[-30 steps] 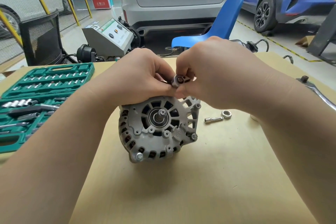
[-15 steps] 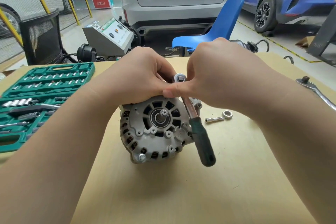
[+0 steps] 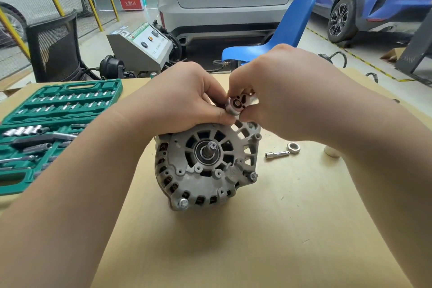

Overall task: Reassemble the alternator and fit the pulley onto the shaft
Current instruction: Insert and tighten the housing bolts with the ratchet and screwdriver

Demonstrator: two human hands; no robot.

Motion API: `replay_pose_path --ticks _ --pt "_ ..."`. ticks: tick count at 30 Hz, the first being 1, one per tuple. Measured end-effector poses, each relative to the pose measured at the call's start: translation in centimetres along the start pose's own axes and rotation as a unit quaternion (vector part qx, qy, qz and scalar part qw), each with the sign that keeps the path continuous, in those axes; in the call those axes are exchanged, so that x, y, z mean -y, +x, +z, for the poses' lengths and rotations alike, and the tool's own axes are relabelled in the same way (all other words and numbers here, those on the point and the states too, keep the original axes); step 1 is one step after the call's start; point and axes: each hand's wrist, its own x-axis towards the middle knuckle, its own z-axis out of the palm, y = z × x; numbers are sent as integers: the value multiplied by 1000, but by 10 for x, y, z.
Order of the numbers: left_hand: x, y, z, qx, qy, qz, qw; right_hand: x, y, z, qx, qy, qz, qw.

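Both hands up at the top of the alternator point(image 3: 205, 166): left hand point(image 3: 184, 98) and right hand point(image 3: 275, 91) pinching a small round metal fitting point(image 3: 235, 105), apparently steadying it above the bare shaft point(image 3: 211, 148); nut point(image 3: 293, 147) waiting nearby, pulley unseen.

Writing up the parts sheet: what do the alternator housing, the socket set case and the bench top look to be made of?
Alternator housing: likely cast aluminium, going by its matte grey, slightly grainy surface with moulded ribs and vents.
Socket set case: moulded plastic, uniform green with a dull sheen and formed tool slots.
Bench top: probably plywood or fibreboard, flat tan and matte; the grain is too faint to tell which.
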Motion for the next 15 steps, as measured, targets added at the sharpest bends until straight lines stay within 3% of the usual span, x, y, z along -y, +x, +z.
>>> replay_pose_path --ticks 6,15 --pt "1 -2 -1 -8 -28 24 999 -1 -2 3 37 -20 33 999" --pt "0 -1 0 -25 -10 20 999 -3 -1 2 -5 28 4 1000"
